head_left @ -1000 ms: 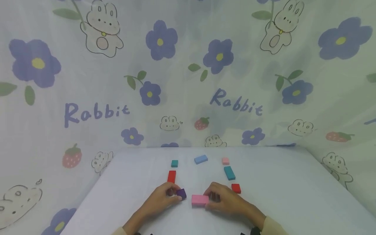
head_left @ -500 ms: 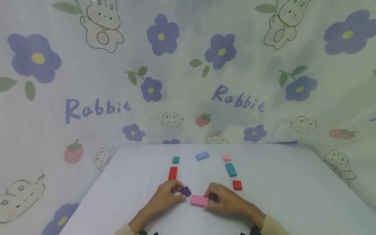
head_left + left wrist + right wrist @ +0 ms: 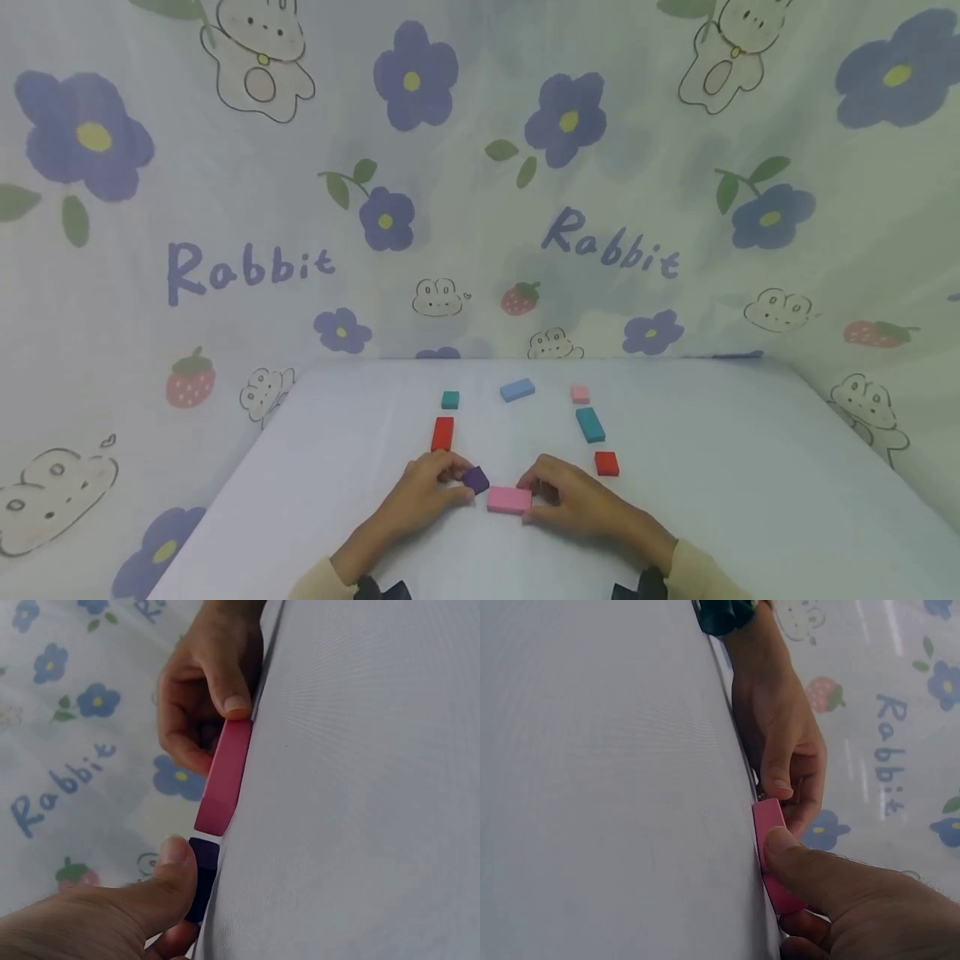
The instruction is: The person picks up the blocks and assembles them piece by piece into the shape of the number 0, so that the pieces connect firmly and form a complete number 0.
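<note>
My left hand (image 3: 427,493) pinches a small purple block (image 3: 476,480) between thumb and fingers, and the block sits turned at an angle on the white table. To its right, my right hand (image 3: 573,498) grips the right end of a longer pink block (image 3: 509,500) that lies sideways. In the left wrist view a narrow gap separates the purple block (image 3: 204,879) from the pink block (image 3: 225,780). The right wrist view shows my right thumb pressed on the pink block (image 3: 771,817); there the purple block is hidden.
Beyond my hands, spaced in an arch, lie a long red block (image 3: 443,433), a small teal block (image 3: 450,400), a blue block (image 3: 517,389), a small light pink block (image 3: 580,394), a longer teal block (image 3: 590,424) and a small red block (image 3: 607,463). A patterned curtain (image 3: 465,183) stands behind.
My left hand has moved right and turned the purple block, bringing it nearer the pink one. My right hand keeps its grip. The whole head view has shifted upward slightly.
</note>
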The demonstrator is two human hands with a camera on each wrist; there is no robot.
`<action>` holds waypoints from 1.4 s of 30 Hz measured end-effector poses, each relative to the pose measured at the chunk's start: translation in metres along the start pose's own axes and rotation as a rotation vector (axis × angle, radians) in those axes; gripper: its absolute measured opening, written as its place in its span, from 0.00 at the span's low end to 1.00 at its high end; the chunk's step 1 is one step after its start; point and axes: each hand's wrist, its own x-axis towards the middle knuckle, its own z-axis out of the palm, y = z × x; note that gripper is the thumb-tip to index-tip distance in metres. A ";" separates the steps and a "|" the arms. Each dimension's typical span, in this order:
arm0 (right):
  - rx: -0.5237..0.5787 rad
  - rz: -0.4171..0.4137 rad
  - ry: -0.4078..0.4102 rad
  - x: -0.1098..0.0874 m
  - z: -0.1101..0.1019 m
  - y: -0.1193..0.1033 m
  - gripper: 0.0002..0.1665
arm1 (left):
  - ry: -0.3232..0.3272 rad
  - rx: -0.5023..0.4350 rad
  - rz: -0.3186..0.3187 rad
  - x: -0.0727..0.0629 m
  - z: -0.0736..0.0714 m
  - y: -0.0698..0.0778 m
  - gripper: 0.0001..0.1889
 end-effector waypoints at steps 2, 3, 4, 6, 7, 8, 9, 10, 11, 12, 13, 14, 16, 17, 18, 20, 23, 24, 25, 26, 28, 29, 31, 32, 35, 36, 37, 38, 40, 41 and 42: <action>-0.007 0.001 0.005 -0.001 0.001 0.000 0.20 | -0.001 0.004 0.003 -0.001 0.000 0.000 0.17; -0.010 0.005 0.005 -0.001 0.001 -0.001 0.20 | -0.001 0.008 0.004 -0.001 0.000 0.000 0.17; -0.007 0.008 0.003 -0.001 0.001 -0.001 0.20 | 0.000 0.013 0.002 -0.001 0.000 0.000 0.17; -0.010 0.015 0.000 0.000 0.001 -0.002 0.20 | 0.001 0.023 -0.003 -0.002 -0.001 0.001 0.17; -0.008 0.016 -0.002 0.000 0.001 -0.003 0.20 | 0.001 0.028 -0.008 -0.003 -0.002 0.001 0.17; -0.009 0.016 -0.002 0.001 0.000 -0.004 0.20 | 0.001 0.029 -0.016 -0.003 -0.003 0.001 0.16; -0.008 0.016 -0.004 0.002 0.000 -0.005 0.21 | 0.002 0.034 -0.012 -0.003 -0.004 0.000 0.16; -0.012 0.012 -0.004 0.003 -0.001 -0.006 0.21 | 0.002 0.034 -0.017 -0.003 -0.005 0.000 0.16; -0.014 0.012 -0.004 0.005 -0.001 -0.006 0.21 | 0.004 0.034 -0.023 -0.002 -0.005 0.000 0.16; -0.015 0.009 -0.002 0.006 -0.002 -0.007 0.21 | 0.007 0.036 -0.028 -0.002 -0.006 0.000 0.16; -0.017 0.004 0.000 0.007 -0.002 -0.007 0.21 | 0.012 0.035 -0.027 -0.001 -0.007 0.000 0.16; -0.020 -0.001 0.002 0.008 -0.003 -0.007 0.21 | 0.017 0.036 -0.027 -0.001 -0.008 -0.001 0.15; -0.023 -0.004 0.004 0.009 -0.003 -0.008 0.21 | 0.026 0.031 -0.030 0.001 -0.009 -0.001 0.15; -0.024 -0.009 0.007 0.010 -0.004 -0.008 0.21 | 0.029 0.032 -0.027 0.002 -0.009 -0.002 0.15; -0.027 -0.011 0.009 0.010 -0.004 -0.007 0.21 | 0.031 0.032 -0.023 0.002 -0.009 -0.002 0.15; -0.030 -0.006 0.010 0.009 -0.004 -0.007 0.21 | 0.029 0.033 -0.016 0.004 -0.008 -0.003 0.15; -0.041 0.009 0.013 0.008 -0.005 -0.005 0.21 | 0.021 0.023 -0.017 0.005 -0.006 -0.002 0.15; -0.043 0.015 0.014 0.007 -0.005 -0.004 0.21 | 0.019 0.015 -0.017 0.005 -0.006 -0.002 0.15; -0.045 0.022 0.013 0.006 -0.005 -0.004 0.21 | 0.016 0.010 -0.017 0.005 -0.005 -0.001 0.15; -0.046 0.030 0.012 0.005 -0.005 -0.004 0.21 | 0.013 0.001 -0.019 0.005 -0.004 -0.001 0.15; -0.048 0.034 0.010 0.004 -0.006 -0.003 0.21 | 0.008 -0.006 -0.016 0.006 -0.003 0.000 0.15; -0.047 0.037 0.010 0.004 -0.007 -0.003 0.21 | 0.008 -0.006 -0.016 0.007 -0.003 0.000 0.15; -0.044 0.040 0.010 0.005 -0.009 -0.003 0.21 | 0.009 -0.005 -0.016 0.009 -0.003 0.000 0.15; -0.043 0.038 0.009 0.005 -0.009 -0.003 0.21 | 0.011 -0.006 -0.018 0.009 -0.003 0.001 0.15; -0.039 0.033 0.007 0.006 -0.010 -0.003 0.21 | 0.016 -0.004 -0.022 0.010 -0.003 0.000 0.15; -0.039 0.029 0.008 0.006 -0.011 -0.002 0.21 | 0.016 -0.008 -0.020 0.011 -0.003 0.000 0.15; -0.037 0.027 0.010 0.006 -0.010 -0.002 0.21 | 0.018 -0.005 -0.020 0.011 -0.003 0.000 0.15; -0.033 0.024 0.013 0.006 -0.010 -0.002 0.21 | 0.018 -0.001 -0.017 0.011 -0.003 -0.001 0.15; -0.024 0.020 0.017 0.005 -0.008 -0.002 0.21 | 0.017 0.005 -0.019 0.010 -0.003 -0.001 0.16; -0.020 0.020 0.018 0.005 -0.006 -0.002 0.21 | 0.015 0.008 -0.021 0.009 -0.003 -0.002 0.16; -0.015 0.019 0.015 0.004 -0.004 -0.002 0.22 | 0.012 0.008 -0.024 0.007 -0.002 -0.002 0.16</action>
